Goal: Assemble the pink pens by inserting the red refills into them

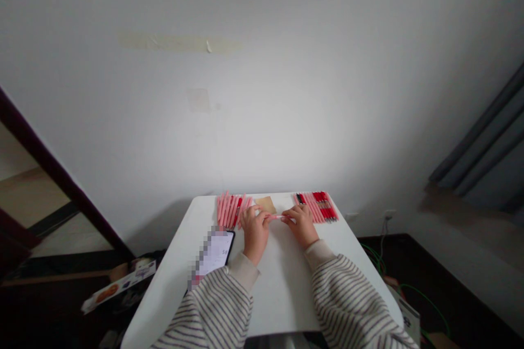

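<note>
A pink pen (277, 217) lies level between my two hands, over the upper middle of the white table. My left hand (254, 227) has its fingers closed around the left end, and my right hand (302, 224) pinches the right end. Fingers cover both ends of the pen. Left of my left hand is a row of pink pens (227, 210) with a red one among them. Beyond my right hand lies another row of pink, red and dark pens (321, 208). A tan piece of paper (266, 204) sits just behind the held pen.
A phone (216, 251) with a lit screen, partly blurred out, rests on the white table (286, 294) by my left forearm. The wall (278, 109) stands right behind the table. Green cables (372, 256) and a box (409, 316) are on the floor at right.
</note>
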`<state>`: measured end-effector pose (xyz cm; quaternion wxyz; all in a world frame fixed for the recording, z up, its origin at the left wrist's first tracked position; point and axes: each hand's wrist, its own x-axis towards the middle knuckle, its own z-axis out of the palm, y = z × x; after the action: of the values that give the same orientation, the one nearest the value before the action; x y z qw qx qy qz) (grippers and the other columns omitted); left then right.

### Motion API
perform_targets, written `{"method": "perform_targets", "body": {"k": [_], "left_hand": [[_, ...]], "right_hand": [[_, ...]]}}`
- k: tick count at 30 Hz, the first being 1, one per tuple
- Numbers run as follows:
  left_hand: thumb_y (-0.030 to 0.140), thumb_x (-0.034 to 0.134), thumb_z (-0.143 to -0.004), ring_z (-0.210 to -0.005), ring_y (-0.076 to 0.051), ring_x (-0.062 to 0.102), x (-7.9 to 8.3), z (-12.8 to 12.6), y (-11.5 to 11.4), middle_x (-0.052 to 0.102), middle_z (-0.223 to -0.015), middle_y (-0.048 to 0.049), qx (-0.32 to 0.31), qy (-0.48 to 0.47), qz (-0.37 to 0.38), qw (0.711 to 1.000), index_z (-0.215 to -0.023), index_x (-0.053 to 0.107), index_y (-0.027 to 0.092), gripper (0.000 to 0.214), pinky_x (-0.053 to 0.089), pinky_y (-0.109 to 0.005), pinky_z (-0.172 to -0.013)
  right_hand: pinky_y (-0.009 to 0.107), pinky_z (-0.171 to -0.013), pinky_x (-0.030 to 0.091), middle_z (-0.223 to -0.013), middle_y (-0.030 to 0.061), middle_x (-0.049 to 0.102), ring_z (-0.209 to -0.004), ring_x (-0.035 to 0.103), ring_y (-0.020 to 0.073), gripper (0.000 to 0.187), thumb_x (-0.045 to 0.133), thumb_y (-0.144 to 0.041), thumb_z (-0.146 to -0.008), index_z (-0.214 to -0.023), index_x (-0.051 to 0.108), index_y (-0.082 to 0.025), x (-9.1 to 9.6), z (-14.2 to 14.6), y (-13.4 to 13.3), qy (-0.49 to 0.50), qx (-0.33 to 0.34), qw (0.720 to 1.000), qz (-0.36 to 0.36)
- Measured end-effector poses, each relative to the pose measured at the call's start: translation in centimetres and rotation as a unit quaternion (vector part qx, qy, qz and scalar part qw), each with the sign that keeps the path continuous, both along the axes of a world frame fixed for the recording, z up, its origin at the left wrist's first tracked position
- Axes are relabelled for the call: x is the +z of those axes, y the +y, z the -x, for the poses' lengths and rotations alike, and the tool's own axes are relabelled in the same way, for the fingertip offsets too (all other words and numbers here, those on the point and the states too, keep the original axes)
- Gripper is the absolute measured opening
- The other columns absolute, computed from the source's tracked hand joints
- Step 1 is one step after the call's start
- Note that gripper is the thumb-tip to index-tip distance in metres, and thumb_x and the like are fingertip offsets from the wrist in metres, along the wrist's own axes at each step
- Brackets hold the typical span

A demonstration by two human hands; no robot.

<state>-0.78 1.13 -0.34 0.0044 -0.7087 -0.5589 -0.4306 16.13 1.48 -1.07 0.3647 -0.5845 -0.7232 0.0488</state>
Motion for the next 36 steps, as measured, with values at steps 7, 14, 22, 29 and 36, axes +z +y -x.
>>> {"method": "perform_targets", "body": {"k": [7, 14, 22, 29, 36], "left_hand": [[0.034, 0.056, -0.082, -0.106, -0.024, 0.047, 0.14, 0.08, -0.01, 0.058, -0.106, -0.0067, -0.005, -0.01, 0.0, 1.0, -0.079, 0.073, 0.027, 0.019, 0.037, -0.046, -0.097], [0.034, 0.057, -0.082, -0.106, -0.025, 0.048, 0.2, -0.04, -0.15, 0.06, -0.105, -0.0072, 0.019, 0.006, 0.012, 1.0, -0.081, 0.073, 0.026, 0.018, 0.037, -0.047, -0.096], [0.032, 0.058, -0.081, -0.107, -0.027, 0.048, 0.1, -0.07, -0.1, 0.061, -0.106, -0.0071, 0.017, 0.022, 0.021, 0.999, -0.079, 0.073, 0.026, 0.017, 0.031, -0.052, -0.101], [0.033, 0.063, -0.078, -0.108, -0.025, 0.047, 0.28, 0.07, -0.2, 0.061, -0.106, -0.005, 0.004, 0.005, 0.014, 1.0, -0.076, 0.074, 0.029, 0.013, 0.031, -0.05, -0.103], [0.031, 0.063, -0.078, -0.106, -0.024, 0.047, 0.39, 0.15, -0.24, 0.061, -0.105, -0.005, 0.002, 0.003, 0.008, 1.0, -0.079, 0.074, 0.029, 0.012, 0.033, -0.047, -0.099]], "right_hand": [[0.039, -0.088, 0.029, -0.083, 0.0038, 0.066, -0.097, 0.045, 0.0223, 0.022, 0.055, -0.043, -0.087, -0.088, 0.072, -0.029, -0.42, -0.03, 0.24, -0.03, 0.004, 1.0, -0.004], [0.038, -0.089, 0.031, -0.092, 0.0033, 0.066, -0.099, 0.047, 0.0229, 0.021, 0.056, -0.042, -0.087, -0.098, 0.07, -0.03, -0.18, -0.1, 0.11, -0.004, 0.002, 1.0, -0.011], [0.038, -0.09, 0.03, -0.086, 0.0027, 0.064, -0.098, 0.047, 0.0229, 0.015, 0.061, -0.04, -0.084, -0.092, 0.072, -0.033, -0.4, -0.25, 0.3, -0.011, 0.002, 1.0, -0.028], [0.04, -0.088, 0.029, -0.08, 0.0033, 0.067, -0.093, 0.046, 0.0224, 0.022, 0.054, -0.04, -0.089, -0.087, 0.073, -0.03, -0.14, 0.02, 0.2, -0.01, 0.006, 1.0, -0.005], [0.04, -0.09, 0.028, -0.082, 0.0026, 0.068, -0.093, 0.048, 0.0217, 0.026, 0.049, -0.04, -0.091, -0.087, 0.072, -0.028, 0.06, 0.07, 0.01, -0.001, 0.011, 1.0, 0.01]]}}
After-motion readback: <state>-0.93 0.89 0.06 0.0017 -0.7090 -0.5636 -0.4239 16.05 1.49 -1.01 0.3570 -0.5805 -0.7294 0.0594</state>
